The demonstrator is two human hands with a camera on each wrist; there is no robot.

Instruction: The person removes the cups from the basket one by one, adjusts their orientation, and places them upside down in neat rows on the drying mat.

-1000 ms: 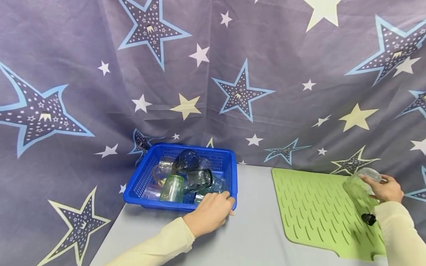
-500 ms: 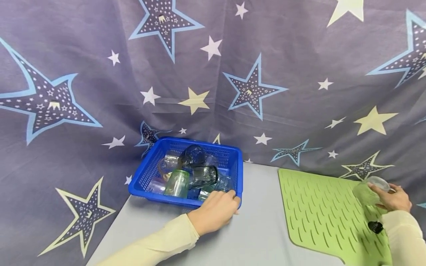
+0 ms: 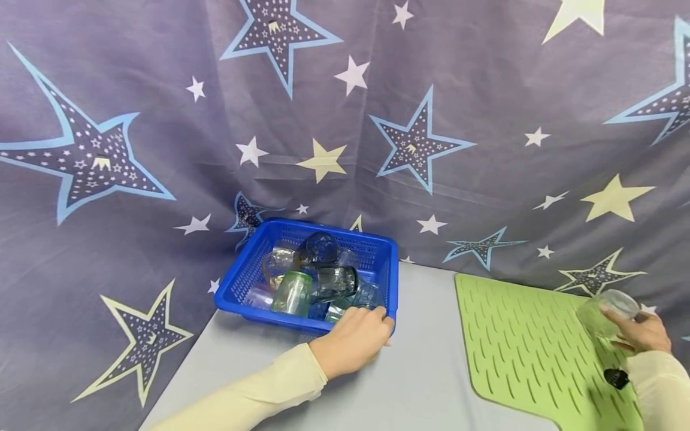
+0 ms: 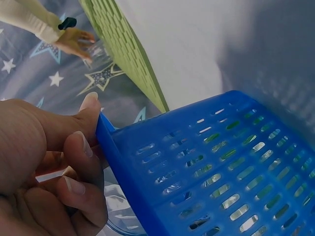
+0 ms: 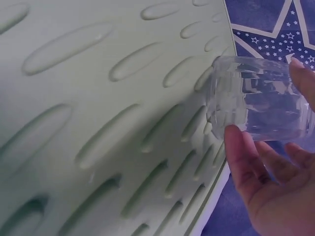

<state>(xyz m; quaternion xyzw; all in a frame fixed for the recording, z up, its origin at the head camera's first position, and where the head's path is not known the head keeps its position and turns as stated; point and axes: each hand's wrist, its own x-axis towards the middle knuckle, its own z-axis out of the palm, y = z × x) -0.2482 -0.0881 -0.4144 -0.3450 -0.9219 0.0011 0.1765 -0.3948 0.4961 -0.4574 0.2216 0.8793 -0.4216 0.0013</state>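
Observation:
My left hand (image 3: 356,338) grips the front right corner of the rim of a blue plastic basket (image 3: 392,269). In the left wrist view, thumb and curled fingers pinch that rim. Inside the basket lie several glasses, among them a green-tinted glass (image 3: 293,293), a dark grey glass (image 3: 334,282) and an amber-tinted glass mug (image 3: 279,263). At the far right, my right hand (image 3: 644,332) holds a clear glass (image 5: 261,98) between thumb and fingers, over the far right part of a green ribbed mat (image 3: 501,335). Whether the glass touches the mat I cannot tell.
Basket and mat stand apart on a light grey table (image 3: 426,359). Behind the table hangs a grey-purple cloth (image 3: 178,155) printed with stars, close to the basket's back and the mat's far edge. A black device (image 3: 616,378) sits at the right wrist.
The head view has turned slightly, shifting the scene to the right. My right hand has lowered the glass a little toward the mat. The left hand keeps its grip on the basket rim.

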